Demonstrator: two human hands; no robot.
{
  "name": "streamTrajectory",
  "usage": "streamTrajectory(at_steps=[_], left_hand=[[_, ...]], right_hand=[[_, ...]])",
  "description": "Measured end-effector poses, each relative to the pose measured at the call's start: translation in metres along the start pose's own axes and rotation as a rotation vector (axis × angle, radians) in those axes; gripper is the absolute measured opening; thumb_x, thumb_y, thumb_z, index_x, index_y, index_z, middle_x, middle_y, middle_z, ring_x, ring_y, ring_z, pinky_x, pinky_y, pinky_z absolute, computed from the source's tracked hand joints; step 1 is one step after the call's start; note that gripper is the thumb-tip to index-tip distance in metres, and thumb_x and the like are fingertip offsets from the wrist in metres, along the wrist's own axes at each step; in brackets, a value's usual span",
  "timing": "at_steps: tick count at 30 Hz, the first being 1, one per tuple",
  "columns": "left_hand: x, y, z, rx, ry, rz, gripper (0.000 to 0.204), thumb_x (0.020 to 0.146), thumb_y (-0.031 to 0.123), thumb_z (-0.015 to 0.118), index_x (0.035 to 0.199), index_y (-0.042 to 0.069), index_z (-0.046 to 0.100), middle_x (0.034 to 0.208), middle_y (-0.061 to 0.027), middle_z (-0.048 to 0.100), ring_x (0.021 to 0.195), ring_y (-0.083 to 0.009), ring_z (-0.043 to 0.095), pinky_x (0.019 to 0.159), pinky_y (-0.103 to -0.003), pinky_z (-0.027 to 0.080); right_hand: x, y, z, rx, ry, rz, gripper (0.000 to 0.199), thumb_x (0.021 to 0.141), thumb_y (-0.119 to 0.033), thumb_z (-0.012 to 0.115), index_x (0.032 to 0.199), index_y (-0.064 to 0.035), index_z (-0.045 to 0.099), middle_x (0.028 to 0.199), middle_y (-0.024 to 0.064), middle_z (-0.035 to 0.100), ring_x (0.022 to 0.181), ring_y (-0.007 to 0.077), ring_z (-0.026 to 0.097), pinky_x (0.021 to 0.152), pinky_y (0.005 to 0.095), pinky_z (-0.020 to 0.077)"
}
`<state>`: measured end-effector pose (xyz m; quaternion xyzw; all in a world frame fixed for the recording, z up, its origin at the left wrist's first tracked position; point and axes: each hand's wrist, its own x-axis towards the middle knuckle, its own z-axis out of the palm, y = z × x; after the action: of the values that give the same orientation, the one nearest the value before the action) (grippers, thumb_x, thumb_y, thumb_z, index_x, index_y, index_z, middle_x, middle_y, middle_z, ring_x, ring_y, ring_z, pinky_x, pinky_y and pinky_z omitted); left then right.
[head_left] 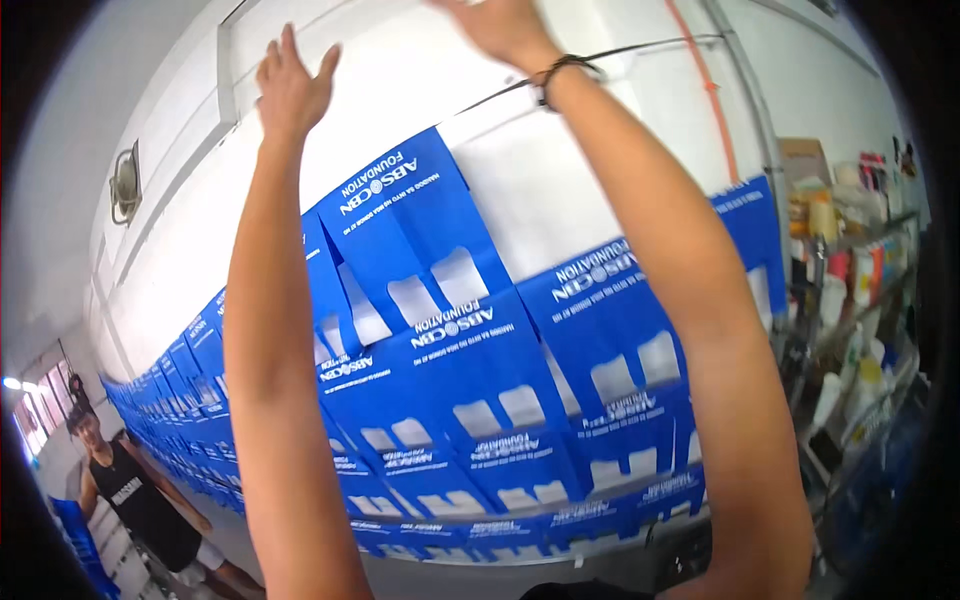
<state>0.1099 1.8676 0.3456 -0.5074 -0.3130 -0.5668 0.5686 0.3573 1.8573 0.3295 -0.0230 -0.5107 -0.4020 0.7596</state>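
Observation:
Both my arms reach up in front of a wall hung with bright blue printed sheets. My left hand [294,88] is raised high at the upper left, its fingers spread and nothing in them. My right hand [503,32], with a dark bracelet [562,78] at the wrist, is partly cut off by the upper edge; what shows of its fingers is stretched out and holds nothing. Between my forearms hangs the topmost blue sheet [412,235], with upside-down white print and two pale cut-outs. Another blue sheet [600,320] hangs lower, partly behind my right forearm.
Overlapping rows of blue sheets [200,385] run far to the left. A dark cord [640,46] crosses the white wall near an orange tube [710,90]. Cluttered shelves [850,270] stand at the right. A person [150,500] in a black sleeveless top is at the lower left.

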Motion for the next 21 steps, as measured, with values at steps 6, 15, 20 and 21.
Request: streamTrajectory(at_steps=[6,15,20,21], left_hand=[[-0.089,-0.165,0.115,0.081,-0.256,-0.199,0.076,0.087,0.060,0.051,0.136,0.003,0.041,0.121,-0.0278,0.057,0.107,-0.0422,0.058,0.089,-0.048,0.047],[-0.191,-0.262,0.219,-0.217,-0.674,-0.856,0.058,0.087,0.047,0.062,0.121,0.002,0.050,0.095,-0.0171,0.063,0.071,-0.0292,0.066,0.058,-0.044,0.058],[-0.189,-0.255,0.191,-0.549,-0.722,-0.732,0.041,0.086,0.024,0.068,0.119,0.003,0.055,0.092,-0.0128,0.064,0.067,-0.0217,0.063,0.061,-0.038,0.056],[-0.181,-0.256,0.188,-0.603,-0.706,-0.699,0.039,0.086,0.021,0.068,0.119,0.003,0.057,0.092,-0.0124,0.065,0.067,-0.0207,0.063,0.061,-0.037,0.056]], right_hand=[[-0.090,0.064,0.029,-0.052,-0.217,0.022,0.042,0.083,-0.030,0.070,0.097,0.0095,0.063,0.102,0.0244,0.064,0.091,0.0318,0.064,0.080,0.0387,0.0525],[-0.205,0.130,0.169,-0.214,-0.735,0.451,0.045,0.080,-0.038,0.067,0.106,-0.0011,0.066,0.099,0.0193,0.067,0.093,0.0314,0.065,0.083,0.0373,0.0516],[-0.188,0.142,0.177,0.093,-0.766,0.621,0.026,0.079,-0.022,0.073,0.082,0.0029,0.067,0.070,0.0091,0.065,0.061,0.0162,0.063,0.060,0.0272,0.0527],[-0.178,0.138,0.176,0.197,-0.791,0.703,0.024,0.081,-0.020,0.072,0.084,0.0032,0.066,0.070,0.0076,0.064,0.060,0.0129,0.061,0.060,0.0254,0.0522]])
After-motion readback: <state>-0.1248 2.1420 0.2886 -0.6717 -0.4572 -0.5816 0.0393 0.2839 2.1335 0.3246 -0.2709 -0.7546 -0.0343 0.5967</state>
